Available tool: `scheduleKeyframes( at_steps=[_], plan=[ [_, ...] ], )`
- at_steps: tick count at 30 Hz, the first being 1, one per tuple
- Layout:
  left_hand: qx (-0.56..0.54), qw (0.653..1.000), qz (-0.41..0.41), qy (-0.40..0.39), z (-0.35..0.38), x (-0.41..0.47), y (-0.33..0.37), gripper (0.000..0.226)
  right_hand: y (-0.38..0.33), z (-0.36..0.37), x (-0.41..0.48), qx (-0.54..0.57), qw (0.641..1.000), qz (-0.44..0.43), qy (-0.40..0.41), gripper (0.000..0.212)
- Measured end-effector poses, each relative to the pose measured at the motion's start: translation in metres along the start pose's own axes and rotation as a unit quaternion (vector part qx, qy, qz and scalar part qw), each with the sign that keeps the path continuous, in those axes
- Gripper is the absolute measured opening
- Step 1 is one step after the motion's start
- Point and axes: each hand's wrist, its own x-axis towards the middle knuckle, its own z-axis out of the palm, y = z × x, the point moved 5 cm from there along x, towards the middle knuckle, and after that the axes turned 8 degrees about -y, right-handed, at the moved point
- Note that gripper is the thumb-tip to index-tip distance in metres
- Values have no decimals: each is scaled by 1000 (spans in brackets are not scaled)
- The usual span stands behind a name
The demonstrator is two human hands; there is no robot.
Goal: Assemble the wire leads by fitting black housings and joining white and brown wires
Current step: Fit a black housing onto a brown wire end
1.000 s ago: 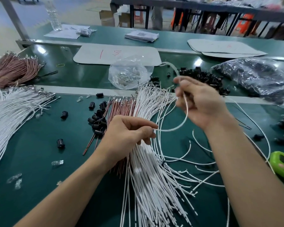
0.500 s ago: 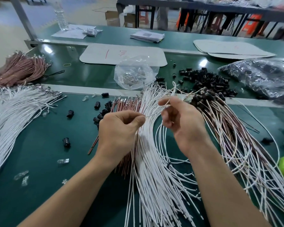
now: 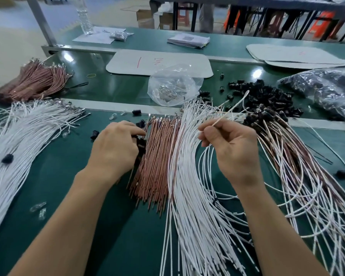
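My right hand (image 3: 230, 148) pinches a single white wire (image 3: 234, 105) whose terminal end points up and to the right. My left hand (image 3: 116, 145) reaches with curled fingers into a small cluster of black housings (image 3: 141, 143) at the left edge of the brown wire bundle (image 3: 157, 156); whether it grips one is hidden. A wide fan of loose white wires (image 3: 189, 176) lies between my hands. Finished leads with black housings (image 3: 267, 116) lie in a heap on the right.
A pile of loose black housings (image 3: 263, 94) and a clear bag of metal terminals (image 3: 173, 86) lie behind the wires. More white wires (image 3: 18, 132) and a brown bundle (image 3: 38, 80) lie at the left. A dark plastic bag (image 3: 327, 90) sits at the far right.
My left hand let go of the white wire and moved left to the black housings. My right hand stayed near the middle, holding the wire end upward.
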Motion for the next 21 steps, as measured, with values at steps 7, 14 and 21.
scheduleKeyframes(
  at_steps=[7,14,21],
  plan=[
    [-40,995,8,86,-6,-4,-6,25,-1,-1,-3,63,997,12,32,18],
    [-265,959,80,51,14,-18,36,13,0,2,-6,174,980,84,53,24],
    [-493,868,20,-52,43,-19,42,22,4,5,-7,202,972,114,34,26]
  ],
)
